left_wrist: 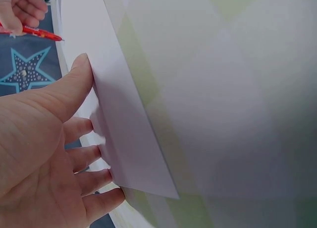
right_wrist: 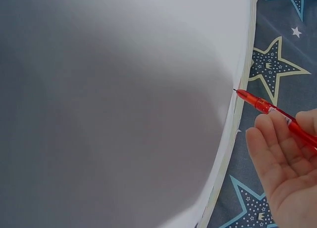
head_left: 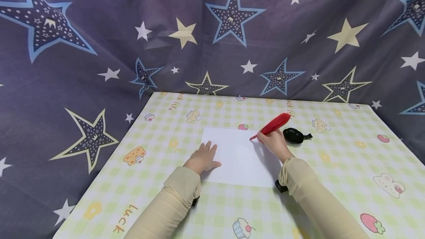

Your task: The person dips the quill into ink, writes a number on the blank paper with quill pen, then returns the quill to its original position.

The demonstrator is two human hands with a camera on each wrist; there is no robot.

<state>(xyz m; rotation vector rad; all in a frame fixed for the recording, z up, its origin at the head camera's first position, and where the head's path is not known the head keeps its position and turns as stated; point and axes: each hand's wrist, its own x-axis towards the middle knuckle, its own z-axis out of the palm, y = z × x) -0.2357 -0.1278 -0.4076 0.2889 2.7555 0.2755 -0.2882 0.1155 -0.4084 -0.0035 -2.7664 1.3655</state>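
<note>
A white sheet of paper lies on the checked tabletop. My left hand rests on the paper's left edge with fingers spread; in the left wrist view its fingertips and thumb meet the sheet. Between thumb and fingers, my right hand pinches a red pen with a broad, feather-shaped top. The pen slants up to the right, its tip right at the upper right part of the paper. The right wrist view shows the pen's dark point near the sheet's edge. No marks show on the paper.
A rounded black object with a short strap lies just right of my right hand. The table's cloth has cartoon prints. Behind the table's far edge hangs a dark curtain with stars.
</note>
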